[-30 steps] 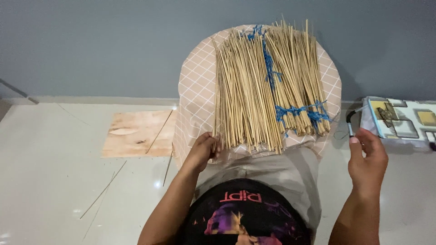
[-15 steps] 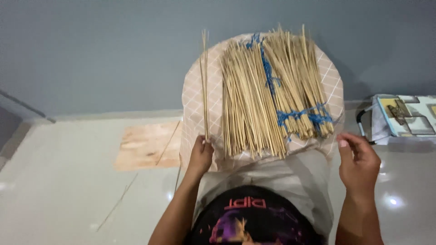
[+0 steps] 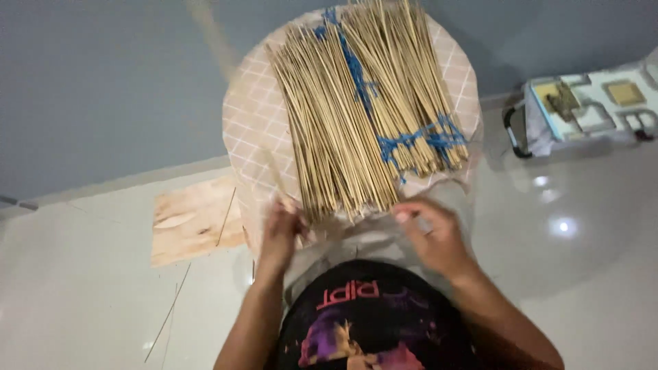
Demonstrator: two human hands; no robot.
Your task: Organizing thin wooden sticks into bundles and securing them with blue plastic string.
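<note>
Left hand (image 3: 279, 233) gripping blurred thin sticks (image 3: 274, 175), now lifted from the stick pile (image 3: 356, 109) on the cloth-covered surface (image 3: 250, 130). Right hand (image 3: 432, 233) brought in to the pile's near edge, fingers loosely curled, seemingly empty.

I note a pile of sticks (image 3: 356, 116) lying on a covered round stool (image 3: 250, 130) in front of me, against the wall (image 3: 103, 82). String (image 3: 418, 140) crosses the pile's right part. A board (image 3: 195, 219) lies on the floor (image 3: 82, 288) left of the stool; a box (image 3: 589, 109) sits to its right. Loose sticks (image 3: 168, 315) lie below the board.
</note>
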